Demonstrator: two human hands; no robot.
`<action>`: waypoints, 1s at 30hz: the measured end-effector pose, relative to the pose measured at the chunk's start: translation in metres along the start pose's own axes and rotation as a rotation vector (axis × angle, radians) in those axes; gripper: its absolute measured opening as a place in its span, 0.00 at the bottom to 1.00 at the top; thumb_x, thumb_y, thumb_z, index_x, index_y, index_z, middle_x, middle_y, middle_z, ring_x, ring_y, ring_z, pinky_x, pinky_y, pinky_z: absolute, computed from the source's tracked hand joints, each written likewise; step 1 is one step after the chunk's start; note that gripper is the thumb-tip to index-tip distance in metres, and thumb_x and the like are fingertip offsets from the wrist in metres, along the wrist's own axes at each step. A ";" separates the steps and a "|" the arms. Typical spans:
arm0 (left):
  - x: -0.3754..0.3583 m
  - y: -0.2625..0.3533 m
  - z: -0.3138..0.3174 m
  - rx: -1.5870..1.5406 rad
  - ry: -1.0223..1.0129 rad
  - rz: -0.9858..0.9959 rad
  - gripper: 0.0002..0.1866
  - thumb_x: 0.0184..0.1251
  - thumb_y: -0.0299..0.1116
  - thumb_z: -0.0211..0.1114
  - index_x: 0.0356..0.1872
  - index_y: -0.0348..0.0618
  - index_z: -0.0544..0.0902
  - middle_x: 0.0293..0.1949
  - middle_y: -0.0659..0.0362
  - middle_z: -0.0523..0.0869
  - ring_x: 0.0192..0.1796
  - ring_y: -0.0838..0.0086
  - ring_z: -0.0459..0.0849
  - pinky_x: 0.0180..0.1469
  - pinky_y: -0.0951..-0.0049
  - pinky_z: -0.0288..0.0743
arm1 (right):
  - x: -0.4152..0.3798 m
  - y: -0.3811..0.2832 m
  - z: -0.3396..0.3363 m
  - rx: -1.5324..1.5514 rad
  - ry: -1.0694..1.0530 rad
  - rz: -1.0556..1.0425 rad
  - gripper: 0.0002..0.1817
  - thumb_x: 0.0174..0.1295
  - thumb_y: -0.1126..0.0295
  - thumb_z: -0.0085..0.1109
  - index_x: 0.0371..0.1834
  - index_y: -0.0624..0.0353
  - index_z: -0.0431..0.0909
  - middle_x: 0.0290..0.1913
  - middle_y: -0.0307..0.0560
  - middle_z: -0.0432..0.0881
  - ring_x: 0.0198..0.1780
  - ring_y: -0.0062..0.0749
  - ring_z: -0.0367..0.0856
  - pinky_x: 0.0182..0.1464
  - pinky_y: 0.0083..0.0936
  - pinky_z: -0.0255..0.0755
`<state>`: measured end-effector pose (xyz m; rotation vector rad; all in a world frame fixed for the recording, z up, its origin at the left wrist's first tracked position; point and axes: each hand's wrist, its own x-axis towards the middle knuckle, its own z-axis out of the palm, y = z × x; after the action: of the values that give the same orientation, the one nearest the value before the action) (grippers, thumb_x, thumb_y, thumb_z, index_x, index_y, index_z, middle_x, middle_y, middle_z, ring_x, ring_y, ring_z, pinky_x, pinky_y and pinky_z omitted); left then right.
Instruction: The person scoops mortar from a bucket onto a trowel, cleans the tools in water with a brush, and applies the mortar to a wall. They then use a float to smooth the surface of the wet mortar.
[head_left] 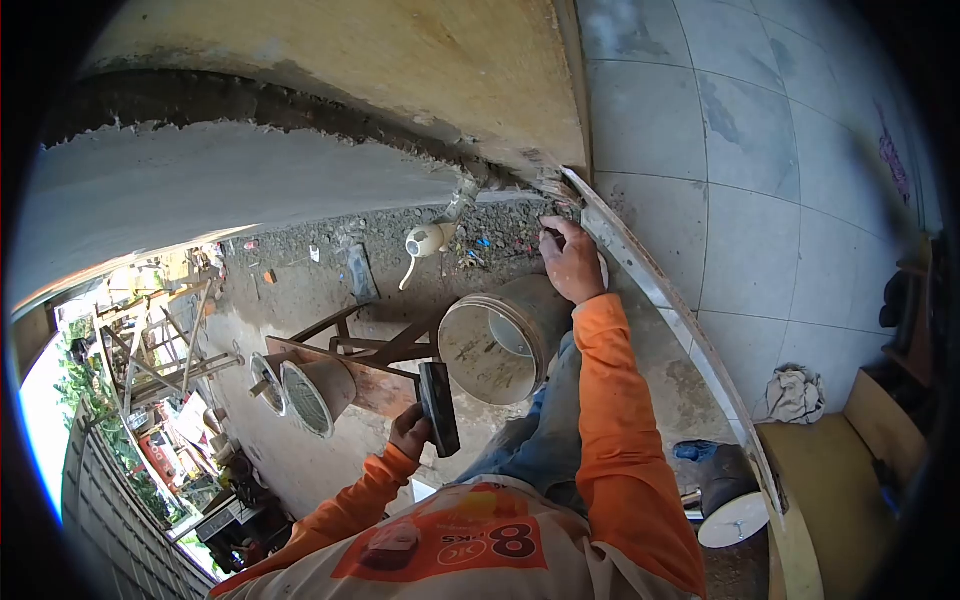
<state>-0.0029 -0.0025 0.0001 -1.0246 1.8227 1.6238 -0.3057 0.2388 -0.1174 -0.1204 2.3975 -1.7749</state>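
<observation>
Left grip clasps a dark oblong tool, long axis pointing forward; right grip unclear.

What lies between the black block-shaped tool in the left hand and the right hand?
In the head view, the large round off-white bucket, seemingly plastic, lies between the black tool and the right hand.

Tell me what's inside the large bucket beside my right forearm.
Inside the large bucket, dark stains mark a pale surface, beside a greyish patch; whether that's liquid, I can't tell. Whatever sits behind its rim is hidden.
</observation>
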 end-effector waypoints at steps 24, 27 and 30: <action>-0.065 -0.082 -0.014 -0.363 0.240 0.077 0.15 0.67 0.32 0.55 0.52 0.38 0.77 0.32 0.62 0.82 0.29 0.79 0.80 0.32 0.75 0.76 | -0.119 0.002 0.045 0.769 -0.498 0.977 0.27 0.63 0.72 0.53 0.66 0.63 0.59 0.41 0.50 0.78 0.32 0.30 0.79 0.26 0.27 0.75; -0.100 -0.110 -0.021 -0.568 0.390 -0.010 0.17 0.63 0.30 0.54 0.52 0.37 0.78 0.34 0.62 0.82 0.31 0.77 0.80 0.37 0.73 0.76 | -0.161 -0.051 0.103 0.734 -0.824 0.933 0.27 0.63 0.73 0.53 0.66 0.61 0.58 0.41 0.49 0.79 0.34 0.29 0.79 0.27 0.28 0.75; -0.119 -0.185 -0.025 -0.679 0.563 -0.034 0.14 0.66 0.31 0.56 0.49 0.39 0.79 0.29 0.61 0.82 0.26 0.78 0.80 0.29 0.76 0.76 | -0.187 -0.097 0.168 0.256 -1.280 0.817 0.20 0.64 0.72 0.52 0.59 0.64 0.65 0.44 0.51 0.79 0.32 0.28 0.80 0.24 0.24 0.74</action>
<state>0.2175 -0.0039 -0.0168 -1.9557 1.5465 2.1468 -0.0948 0.0810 -0.0585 -0.1473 1.0431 -1.0215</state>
